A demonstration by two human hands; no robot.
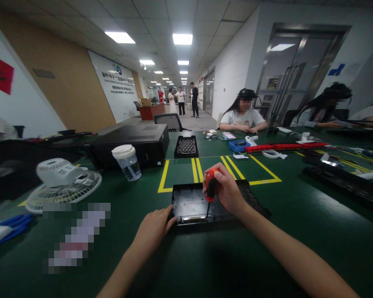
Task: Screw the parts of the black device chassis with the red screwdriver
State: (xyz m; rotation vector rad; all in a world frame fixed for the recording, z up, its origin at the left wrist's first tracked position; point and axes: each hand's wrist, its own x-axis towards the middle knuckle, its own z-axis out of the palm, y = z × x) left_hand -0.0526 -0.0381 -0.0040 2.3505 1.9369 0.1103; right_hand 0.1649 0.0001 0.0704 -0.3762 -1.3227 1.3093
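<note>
I have both hands low in the middle of the frame, at a black plastic tray (189, 200) lying on the green table (127, 198). The left hand (153, 227) is at the tray's near left corner, thumb on the front edge and fingers along the side. Thumb and fingers stand apart there; whether they pinch the corner or only steady it, I cannot tell. The right hand (225, 188) is closed firmly around the red and black handle of a screwdriver (210, 182), held almost upright with the shaft pointing down into the tray. I see the tip near the front edge, just right of a pale strip (192, 218), but I cannot make out what it touches.

At the lower left edge lies a blue and white glove (10, 228). Above it, I have a white fan (60, 178), then a lidded clear cup (129, 163) just in front of a black case (130, 142). Yellow tape (164, 178) marks the table beyond the tray, and past it a dark box (186, 147) holds shiny round pieces. To the right is a blue bin (236, 145). Farther off, I see a seated person (244, 118) in white, an office chair (170, 121) and three standing people (180, 101) at top centre.
</note>
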